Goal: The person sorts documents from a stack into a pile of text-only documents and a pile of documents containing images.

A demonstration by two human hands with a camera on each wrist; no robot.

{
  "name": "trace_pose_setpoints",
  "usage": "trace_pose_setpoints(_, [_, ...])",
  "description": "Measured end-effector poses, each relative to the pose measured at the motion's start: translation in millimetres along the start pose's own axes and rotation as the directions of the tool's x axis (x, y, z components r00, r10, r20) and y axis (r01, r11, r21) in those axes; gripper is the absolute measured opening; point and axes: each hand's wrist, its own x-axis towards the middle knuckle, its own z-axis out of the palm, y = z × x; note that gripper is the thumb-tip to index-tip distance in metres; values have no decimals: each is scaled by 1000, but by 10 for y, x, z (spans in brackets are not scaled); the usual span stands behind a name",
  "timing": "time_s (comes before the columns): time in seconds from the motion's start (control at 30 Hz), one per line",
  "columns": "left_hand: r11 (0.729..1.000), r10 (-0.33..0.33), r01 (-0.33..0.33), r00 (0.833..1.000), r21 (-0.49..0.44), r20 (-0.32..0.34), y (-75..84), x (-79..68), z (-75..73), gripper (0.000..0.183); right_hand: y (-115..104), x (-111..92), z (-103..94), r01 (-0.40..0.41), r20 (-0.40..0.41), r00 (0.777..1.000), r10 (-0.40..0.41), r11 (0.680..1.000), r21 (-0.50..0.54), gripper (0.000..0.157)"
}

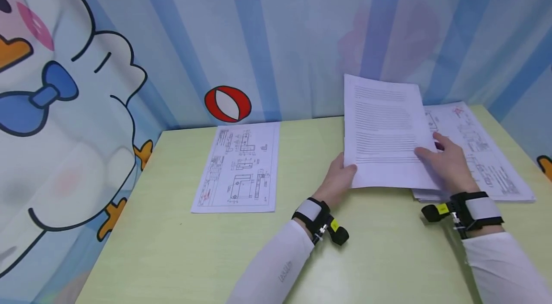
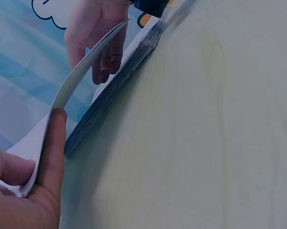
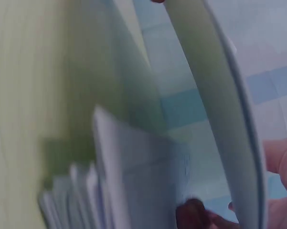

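Observation:
A thin set of printed paper sheets (image 1: 379,127), covered in lines of text, is held tilted above the table. My left hand (image 1: 336,179) pinches its lower left edge, thumb on the printed face and fingers behind, as the left wrist view shows with the bent sheets (image 2: 71,86). At the right edge, my right hand (image 1: 450,163) has its thumb in front and its fingers behind the paper. Beneath that hand lies a thick stack of drawing sheets (image 1: 496,160), partly covered by the held paper. Layered stack edges (image 3: 81,191) appear blurred in the right wrist view.
On the left of the pale table (image 1: 151,246) lies a technical drawing sheet (image 1: 241,170). A striped blue curtain (image 1: 297,45) with cartoon prints hangs along the back edge. Both wrists wear black straps (image 1: 478,210) with small devices.

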Motion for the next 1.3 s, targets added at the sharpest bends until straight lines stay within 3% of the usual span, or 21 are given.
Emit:
trace_pose_setpoints(0.13, [999, 30, -29, 999, -27, 25, 23, -77, -182, 35, -78, 5, 108, -59, 72, 996, 52, 994, 97, 89])
trace_pose_setpoints(0.3, [998, 44, -43, 999, -42, 11, 30, -153, -405, 36, -171, -21, 252, -54, 108, 994, 30, 972, 228, 76])
trace_pose_setpoints(0.47, [999, 19, -19, 1000, -27, 2, 23, -232, -627, 39, -251, -44, 429, -35, 101, 995, 9, 964, 264, 65])
trace_pose_setpoints(0.67, [995, -44, 46, 999, 94, -13, 38, -324, -883, 42, -330, -72, 644, -19, 84, 996, 4, 984, 176, 58])
trace_pose_setpoints(0.83, [980, -78, 79, 997, 182, -11, 51, -382, -1067, 47, -361, -92, 758, -41, 140, 990, 22, 990, 134, 58])
trace_pose_setpoints(1.0, [959, -109, 113, 994, 258, -30, 52, -419, -1162, 52, -357, -95, 782, -33, 189, 982, 19, 997, 73, 56])
trace_pose_setpoints(1.13, [934, -124, 130, 991, 331, -39, 44, -447, -1204, 48, -332, -88, 775, 16, 225, 974, -22, 999, 28, 58])
trace_pose_setpoints(1.3, [873, -110, 126, 992, 472, -63, 59, -462, -1248, 52, -321, -54, 780, 63, 250, 967, -46, 996, -60, 62])
